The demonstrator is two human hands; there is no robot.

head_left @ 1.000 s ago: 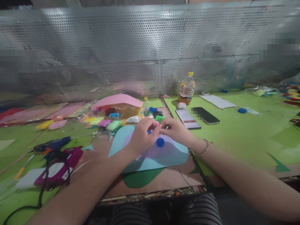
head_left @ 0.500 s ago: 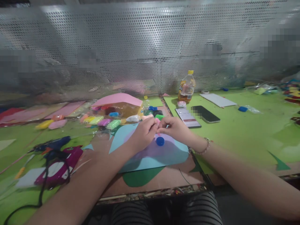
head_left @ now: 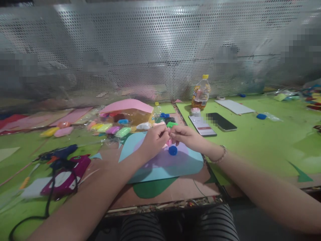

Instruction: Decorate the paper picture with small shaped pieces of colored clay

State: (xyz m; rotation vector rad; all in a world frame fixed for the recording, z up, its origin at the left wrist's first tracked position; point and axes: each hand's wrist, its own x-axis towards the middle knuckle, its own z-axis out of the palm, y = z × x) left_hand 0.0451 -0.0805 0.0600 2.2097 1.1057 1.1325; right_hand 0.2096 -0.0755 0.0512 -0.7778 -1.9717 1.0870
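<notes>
My left hand [head_left: 155, 140] and my right hand [head_left: 187, 137] meet over the paper, fingertips pinched together. Between them shows a small bit of pink modelling clay [head_left: 169, 142], largely covered by the fingers. Just below the fingertips lies a round blue clay piece [head_left: 173, 150]. It rests on a purple paper shape [head_left: 155, 161], which lies on a larger light-blue sheet [head_left: 147, 175]. Under that sheet, a green paper piece [head_left: 152, 190] sticks out toward me.
Clay packets [head_left: 122, 132] lie behind my hands, near a pink sheet [head_left: 127, 105]. A glue gun [head_left: 60, 152] and a magenta device [head_left: 67, 177] with a black cable are at left. Two phones [head_left: 220, 121] and a yellow-capped bottle [head_left: 201, 92] stand or lie right, before a perforated metal screen [head_left: 160, 50].
The view has shifted slightly. My fingers have changed their pinch a little, and the pink clay now shows lower between my hands. The blue piece stays on the paper.
</notes>
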